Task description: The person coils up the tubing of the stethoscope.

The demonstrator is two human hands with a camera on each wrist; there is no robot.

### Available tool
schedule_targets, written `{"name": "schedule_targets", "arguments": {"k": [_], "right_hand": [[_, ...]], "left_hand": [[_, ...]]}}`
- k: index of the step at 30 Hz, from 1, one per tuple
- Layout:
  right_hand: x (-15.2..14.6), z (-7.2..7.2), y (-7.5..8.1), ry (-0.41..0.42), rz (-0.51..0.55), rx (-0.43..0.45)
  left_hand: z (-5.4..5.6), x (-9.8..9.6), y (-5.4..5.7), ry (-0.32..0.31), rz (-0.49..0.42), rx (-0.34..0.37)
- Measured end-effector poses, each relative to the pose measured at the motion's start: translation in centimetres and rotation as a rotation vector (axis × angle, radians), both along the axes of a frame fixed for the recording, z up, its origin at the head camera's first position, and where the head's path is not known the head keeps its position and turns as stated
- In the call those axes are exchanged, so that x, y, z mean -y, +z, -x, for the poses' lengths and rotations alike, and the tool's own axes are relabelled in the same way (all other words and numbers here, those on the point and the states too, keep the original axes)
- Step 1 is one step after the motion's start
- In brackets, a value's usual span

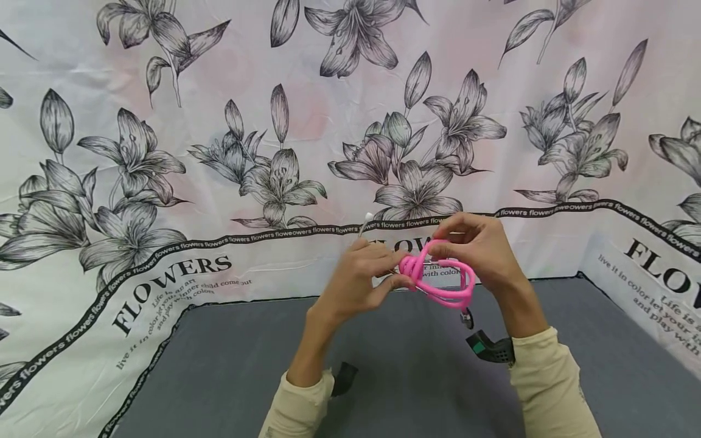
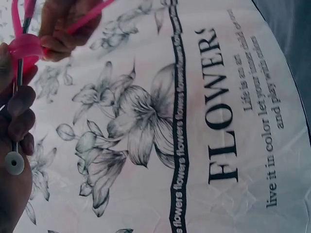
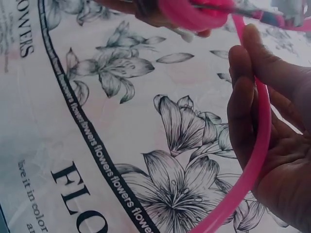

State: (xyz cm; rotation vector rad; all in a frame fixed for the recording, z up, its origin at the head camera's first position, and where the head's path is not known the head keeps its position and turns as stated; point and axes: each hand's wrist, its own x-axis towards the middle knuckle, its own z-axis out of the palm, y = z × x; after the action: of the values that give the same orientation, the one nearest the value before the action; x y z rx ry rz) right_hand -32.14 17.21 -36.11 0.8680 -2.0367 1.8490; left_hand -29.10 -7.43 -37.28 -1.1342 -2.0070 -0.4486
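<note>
A pink stethoscope is held up in front of me between both hands, its tubing (image 1: 448, 294) wound in loops around the thin metal ear tubes. My left hand (image 1: 356, 275) grips the ear tubes and the wound end of the coil. A white eartip (image 2: 14, 163) sticks out past that hand's fingers in the left wrist view. With thumb and fingertips, my right hand (image 1: 477, 250) pinches a length of the tubing, which runs across the palm in the right wrist view. Below the loops hangs a shiny metal end piece (image 1: 467, 319).
A dark grey tabletop (image 1: 235, 365) lies beneath the hands. Behind it hangs a white and pink cloth (image 1: 306, 61) printed with flowers and lettering, coming round at both sides. Dark wrist devices (image 1: 493, 348) sit at the sleeve cuffs.
</note>
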Motion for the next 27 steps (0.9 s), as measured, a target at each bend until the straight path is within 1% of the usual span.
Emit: {"name": "schedule_targets", "arguments": {"k": [2,5,7,10,12,14,16,19,22,24,27], "right_hand": [[0.0,0.1,0.0,0.034,0.033,0.03],[0.3,0.1,0.0,0.046,0.025,0.028],[0.6,0.1,0.0,0.037,-0.022,0.027],[1.0,0.1,0.0,0.001,-0.116,0.03],[1.3,0.1,0.1,0.006,-0.158,0.064],[1.6,0.2,0.1,0.046,-0.187,0.084],[1.8,0.3,0.1,0.114,-0.206,0.088],[2.1,0.5,-0.1,0.222,-0.235,0.043],[2.5,0.7,-0.4,0.297,-0.243,0.016],[2.8,0.7,-0.4,0.317,-0.249,0.021],[3.1,0.6,-0.4,0.304,-0.249,0.019]], "left_hand": [[0.0,0.1,0.2,-0.066,-0.058,0.049],[0.2,0.2,0.4,-0.103,-0.145,0.104],[0.3,0.4,0.4,-0.094,-0.188,0.117],[0.5,0.6,0.4,-0.076,-0.247,0.117],[0.5,0.7,0.4,-0.058,-0.293,0.118],[0.5,0.6,0.3,-0.018,-0.34,0.11],[0.5,0.5,0.2,0.04,-0.383,0.096],[0.5,0.4,0.2,0.143,-0.421,0.056],[0.4,0.3,0.3,0.244,-0.425,-0.001],[0.4,0.2,0.4,0.295,-0.421,-0.039],[0.4,0.2,0.5,0.354,-0.411,-0.09]]}}
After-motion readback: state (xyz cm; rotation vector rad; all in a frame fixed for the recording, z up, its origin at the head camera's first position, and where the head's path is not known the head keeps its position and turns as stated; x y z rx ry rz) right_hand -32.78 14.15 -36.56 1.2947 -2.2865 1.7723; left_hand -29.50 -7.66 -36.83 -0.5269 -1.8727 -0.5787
